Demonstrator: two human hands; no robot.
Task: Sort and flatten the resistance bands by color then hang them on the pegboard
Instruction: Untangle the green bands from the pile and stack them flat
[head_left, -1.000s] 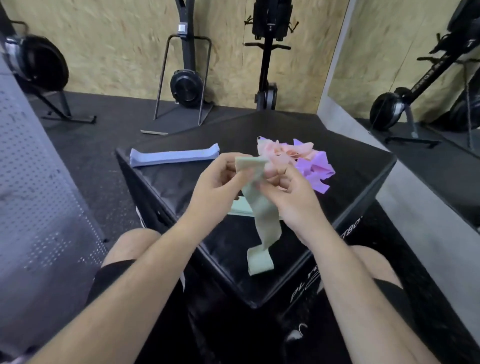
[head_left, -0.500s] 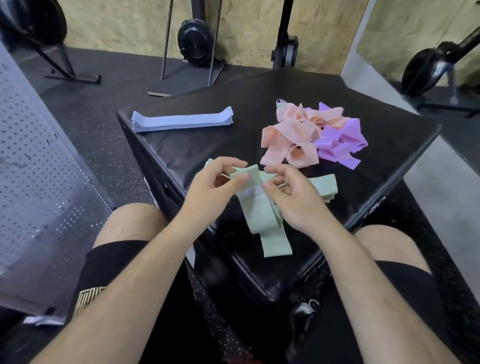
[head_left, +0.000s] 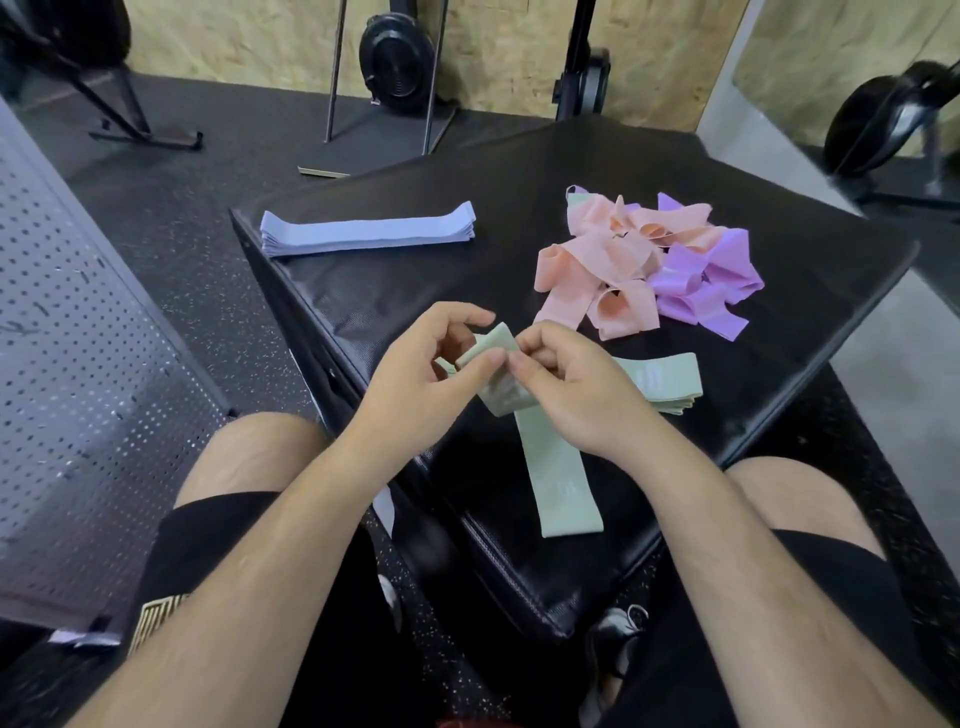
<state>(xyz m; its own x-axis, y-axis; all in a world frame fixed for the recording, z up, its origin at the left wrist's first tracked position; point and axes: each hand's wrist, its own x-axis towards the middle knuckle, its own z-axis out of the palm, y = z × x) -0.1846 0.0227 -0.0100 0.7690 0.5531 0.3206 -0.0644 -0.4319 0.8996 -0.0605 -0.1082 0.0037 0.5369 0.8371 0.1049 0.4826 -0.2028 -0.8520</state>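
My left hand (head_left: 431, 364) and my right hand (head_left: 571, 384) both pinch the top end of a pale green resistance band (head_left: 556, 467), whose lower length lies toward me on the black padded box (head_left: 363, 301). Under my right hand a flat stack of green bands (head_left: 660, 379) sticks out to the right. At the box's far left lies a neat stack of blue bands (head_left: 363, 234). A tangled heap of pink bands (head_left: 608, 260) sits at the far right, with purple bands (head_left: 711, 280) heaped beside it. The grey pegboard (head_left: 78, 364) leans at my left.
Gym machines on black stands (head_left: 389, 78) line the wooden wall behind the box. A mirror (head_left: 857, 78) is at the right. My bare knees flank the box's near corner, and a shoe (head_left: 618, 639) shows below it.
The view tipped down and closer. The green band came down from in front of the pink heap onto the box, its loose end now lying straighter; both hands still pinch its top.
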